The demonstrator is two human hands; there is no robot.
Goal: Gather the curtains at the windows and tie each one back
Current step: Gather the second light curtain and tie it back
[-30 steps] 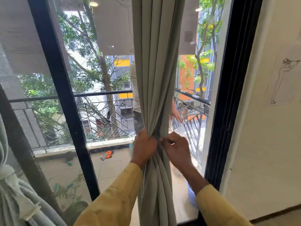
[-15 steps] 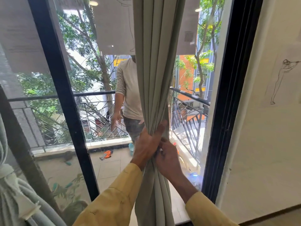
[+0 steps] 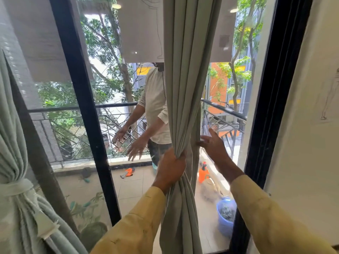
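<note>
The window [image 3: 110,125], with its black frame and the balcony behind the glass, fills most of the view, and the curtain [image 3: 187,88] hangs down the middle of it as one long vertical bundle of grey-green folds, its long axis running straight up above the grip and straight down below it. The left hand [image 3: 171,169] is closed tight round that bundle at about waist height, squeezing most of the folds into a narrow neck; a fold or two on the side away from it looks loose. The right hand [image 3: 213,145] sits just beside the bundle and slightly higher than the left grip, open, fingers spread, its fingertips [image 3: 200,143] at or nearly touching the outer fold, holding nothing. No tie is visible in either hand. Far to the side of the left grip, another curtain [image 3: 16,143] is already cinched with a pale tieback [image 3: 16,187]. As I judge it, the right hand is nearer the loose fold and would sweep it toward the left grip before tying.
</note>
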